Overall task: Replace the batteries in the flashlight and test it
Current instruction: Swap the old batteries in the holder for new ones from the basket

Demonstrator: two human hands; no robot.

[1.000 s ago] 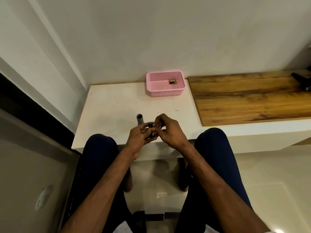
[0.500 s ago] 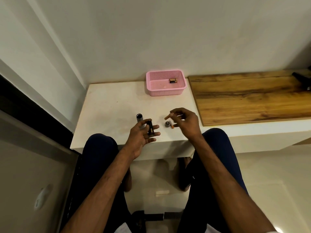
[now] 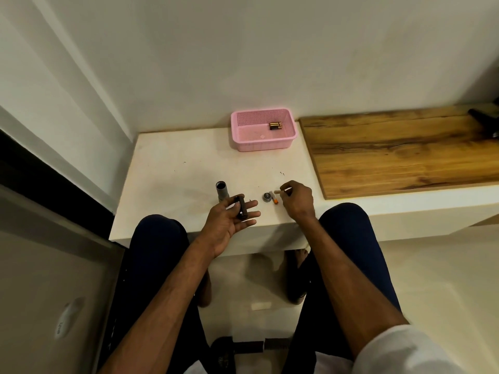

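Observation:
My left hand [image 3: 229, 221] lies palm up over the white table's [image 3: 172, 168] front edge and holds a black battery holder [image 3: 241, 207] between thumb and fingers. The grey flashlight tube [image 3: 222, 190] lies on the table just behind that hand, open end away from me. Its round end cap [image 3: 267, 196] sits to the right. A white-and-orange battery [image 3: 273, 197] rests on the table beside the cap, and my right hand [image 3: 297, 201] pinches its far end with fingertips. A pink basket [image 3: 243, 136] at the back holds brown-and-black batteries [image 3: 275, 126].
A wooden board [image 3: 405, 152] covers the table's right part, with a black object [image 3: 483, 117] at its far right end. White walls close the back and left. My knees in dark trousers [image 3: 159, 238] press against the table front.
My hands have parted: the right one drew the battery out of the holder and carried it right, down to the table beside the cap. The left keeps the holder.

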